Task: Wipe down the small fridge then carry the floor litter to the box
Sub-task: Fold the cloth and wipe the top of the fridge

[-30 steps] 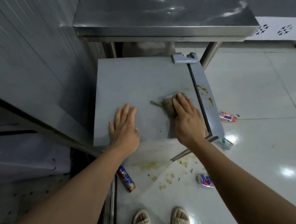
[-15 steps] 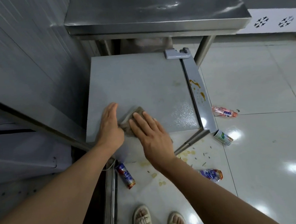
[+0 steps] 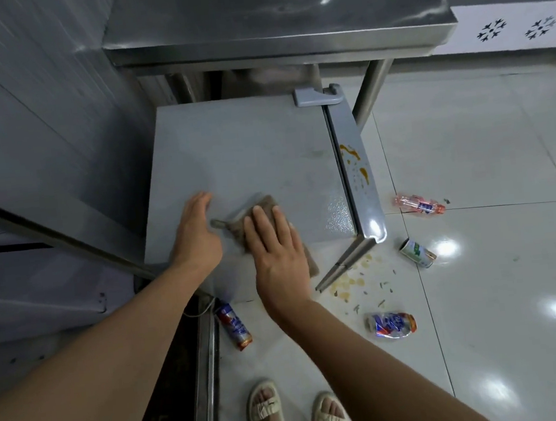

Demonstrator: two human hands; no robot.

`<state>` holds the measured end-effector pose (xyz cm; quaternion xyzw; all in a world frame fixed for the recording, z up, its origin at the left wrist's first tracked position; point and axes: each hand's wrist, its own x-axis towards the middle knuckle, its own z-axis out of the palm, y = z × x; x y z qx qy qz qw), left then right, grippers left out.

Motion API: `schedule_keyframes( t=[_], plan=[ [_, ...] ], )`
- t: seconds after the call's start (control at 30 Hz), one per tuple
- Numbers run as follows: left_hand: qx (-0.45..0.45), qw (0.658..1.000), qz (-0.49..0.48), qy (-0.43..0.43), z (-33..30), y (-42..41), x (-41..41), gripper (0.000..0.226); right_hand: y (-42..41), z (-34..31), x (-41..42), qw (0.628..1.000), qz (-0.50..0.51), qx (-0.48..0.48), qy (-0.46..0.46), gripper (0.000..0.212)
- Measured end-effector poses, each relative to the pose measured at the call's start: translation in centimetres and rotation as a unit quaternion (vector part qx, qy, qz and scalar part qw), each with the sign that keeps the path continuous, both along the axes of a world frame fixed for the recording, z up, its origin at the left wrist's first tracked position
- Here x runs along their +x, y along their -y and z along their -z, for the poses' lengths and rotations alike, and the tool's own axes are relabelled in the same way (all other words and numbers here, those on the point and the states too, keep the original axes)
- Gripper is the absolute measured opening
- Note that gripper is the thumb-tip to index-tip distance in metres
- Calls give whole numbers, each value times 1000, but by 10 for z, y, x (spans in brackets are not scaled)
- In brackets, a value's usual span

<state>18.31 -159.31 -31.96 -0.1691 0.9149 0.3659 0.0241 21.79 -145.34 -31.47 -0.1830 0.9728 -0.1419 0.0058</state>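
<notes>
fridge top, right hand flat on cloth

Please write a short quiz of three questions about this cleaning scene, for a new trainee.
1. True or false: the right hand presses the cloth flat on the fridge top.
2. Where are the orange stains? A) fridge door B) steel table
3. How many bottles and cans lie on the floor?

Key: 1 true; 2 A; 3 four.
</notes>
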Motion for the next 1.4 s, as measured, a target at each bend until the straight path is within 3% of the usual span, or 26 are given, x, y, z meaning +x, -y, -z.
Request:
schedule_keyframes(
  t=[0.13, 0.27, 0.33, 0.5, 0.6, 0.93, 1.03, 1.23, 1.4],
  plan=[
    [-30, 999, 18, -13, -3, -10, 0, 59, -45, -1, -6, 996, -75, 39, -6, 52],
    [-96, 994, 44, 0, -4, -44, -4, 53, -87, -3, -6, 999, 27, -4, 32, 52],
    [-108, 993, 51, 17, -2, -66, -10, 54, -103, -8, -12, 998, 40, 27, 48, 53],
    [-100, 994, 32, 20, 1, -97, -35, 51, -136, -9, -28, 994, -10, 73, 74, 64],
    [-120, 992, 27, 21, 6, -99, -53, 51, -153, -2, -31, 995, -59, 50, 68, 61],
    [-174, 981, 68, 45, 27, -99, -69, 63, -134, 13, -198, 997, -26, 43, 61, 56],
    [-164, 981, 72, 70, 23, -98, -71, 64, -133, 11, -186, 997, -14, 33, 67, 56],
    [-157, 982, 72, 75, 23, -98, -71, 65, -149, 10, -81, 998, -50, 29, 37, 53],
    [-175, 979, 70, 82, 25, -96, -71, 63, -143, 13, -137, 994, -79, 57, 53, 55]
  ],
)
